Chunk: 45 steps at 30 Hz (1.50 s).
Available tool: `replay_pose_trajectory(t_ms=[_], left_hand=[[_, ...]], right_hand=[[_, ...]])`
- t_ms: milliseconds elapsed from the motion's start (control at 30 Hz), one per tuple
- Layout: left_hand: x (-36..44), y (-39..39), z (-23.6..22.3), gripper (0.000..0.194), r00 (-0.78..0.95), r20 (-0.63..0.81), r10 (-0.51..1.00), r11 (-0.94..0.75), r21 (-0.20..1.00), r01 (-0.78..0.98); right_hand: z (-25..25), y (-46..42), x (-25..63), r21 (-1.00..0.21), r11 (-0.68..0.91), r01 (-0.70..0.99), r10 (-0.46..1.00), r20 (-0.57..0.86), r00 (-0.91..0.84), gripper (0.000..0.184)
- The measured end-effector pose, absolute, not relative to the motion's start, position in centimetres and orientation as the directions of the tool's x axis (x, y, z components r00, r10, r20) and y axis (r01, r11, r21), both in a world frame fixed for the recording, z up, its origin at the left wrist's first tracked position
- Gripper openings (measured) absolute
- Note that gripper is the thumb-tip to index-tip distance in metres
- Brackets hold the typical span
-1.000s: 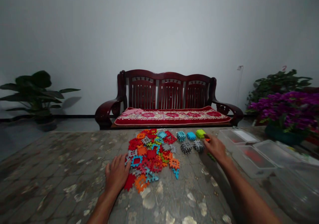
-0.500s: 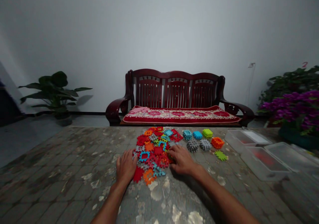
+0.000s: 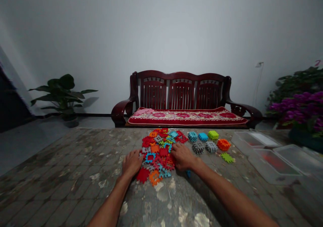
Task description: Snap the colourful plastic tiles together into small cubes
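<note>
A heap of toothed interlocking plastic tiles (image 3: 154, 148) in red, orange, blue, grey and green lies on the table. At the heap's left edge my left hand (image 3: 132, 163) rests on the tabletop, fingers stretched forward and touching the outermost tiles. My right hand (image 3: 182, 157) is at the right edge, its fingers curled down; what they grip, if anything, is hidden. A blue tile (image 3: 188, 173) shows beneath the right wrist. To the right are sorted stacks of tiles: blue (image 3: 203, 136), green (image 3: 213, 135), grey (image 3: 211, 147) and orange (image 3: 223, 144). A single green tile (image 3: 227, 158) lies in front.
Clear plastic boxes (image 3: 267, 168) with red contents stand at the table's right, beside purple flowers (image 3: 300, 107). The patterned tablecloth (image 3: 88, 173) covers the table. Beyond it is a dark red wooden bench (image 3: 180, 75); a potted plant (image 3: 64, 92) stands at the left.
My right hand has turned and its fingers have curled in at the heap's edge. A blue tile now shows under its wrist. My left hand stays by the heap. The view has shifted slightly.
</note>
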<state>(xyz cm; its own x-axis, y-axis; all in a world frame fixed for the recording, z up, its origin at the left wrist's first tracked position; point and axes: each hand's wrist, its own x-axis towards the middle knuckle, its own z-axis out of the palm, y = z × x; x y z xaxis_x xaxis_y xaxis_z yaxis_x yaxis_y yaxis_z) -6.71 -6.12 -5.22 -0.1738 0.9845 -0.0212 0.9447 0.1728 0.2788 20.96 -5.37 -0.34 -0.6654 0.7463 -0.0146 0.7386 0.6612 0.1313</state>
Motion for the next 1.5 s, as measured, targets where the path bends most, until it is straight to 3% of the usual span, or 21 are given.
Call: replay_pose_trajectory(t_ms=[200,600,700,800,900,1000,1067,1200,1333,1500], left_hand=[[-6.4,-7.0,-6.9,0.048,-0.199,0.125,0.972,0.160,0.269,0.950],[-6.4,-7.3,-7.0,0.047,-0.200,0.147,0.969,0.154,0.275,0.949],[-6.4,-7.3,-7.0,0.046,-0.202,0.154,0.967,0.153,0.281,0.947],[-6.4,-7.2,-7.0,0.047,-0.190,0.147,0.971,0.145,0.272,0.951],[-6.4,-7.3,-7.0,0.047,-0.180,0.155,0.971,0.135,0.262,0.956],[-6.3,-7.4,-6.9,0.047,-0.181,0.162,0.970,0.136,0.258,0.957],[-6.3,-7.4,-6.9,0.046,-0.182,0.163,0.970,0.136,0.257,0.957],[-6.3,-7.3,-6.8,0.046,-0.188,0.155,0.970,0.145,0.251,0.957],[-6.2,-7.4,-6.7,0.047,-0.192,0.152,0.970,0.151,0.242,0.958],[-6.3,-7.3,-7.1,0.046,-0.189,0.169,0.967,0.142,0.254,0.957]], right_hand=[[-0.6,-5.3,21.5,0.093,0.687,0.721,0.722,0.019,-0.691,0.024],[-1.1,-4.9,20.9,0.025,0.621,0.783,0.775,0.125,-0.619,0.025],[-1.2,-4.6,20.9,-0.074,0.547,0.834,0.825,0.219,-0.521,0.027],[-1.4,-3.8,21.3,-0.249,0.463,0.851,0.872,0.298,-0.387,0.027],[-2.0,-2.9,22.2,-0.439,0.462,0.770,0.866,0.409,-0.287,0.028],[-3.3,-2.5,23.3,-0.517,0.520,0.680,0.826,0.507,-0.246,0.030],[-4.4,-2.7,24.1,-0.531,0.514,0.673,0.832,0.501,-0.240,0.031],[-6.6,-3.6,25.1,-0.556,0.395,0.731,0.897,0.405,-0.177,0.052],[-6.9,-4.3,25.0,-0.557,0.331,0.762,0.919,0.373,-0.126,0.050],[-5.5,-5.3,24.1,-0.462,0.289,0.839,0.940,0.305,-0.156,0.057]])
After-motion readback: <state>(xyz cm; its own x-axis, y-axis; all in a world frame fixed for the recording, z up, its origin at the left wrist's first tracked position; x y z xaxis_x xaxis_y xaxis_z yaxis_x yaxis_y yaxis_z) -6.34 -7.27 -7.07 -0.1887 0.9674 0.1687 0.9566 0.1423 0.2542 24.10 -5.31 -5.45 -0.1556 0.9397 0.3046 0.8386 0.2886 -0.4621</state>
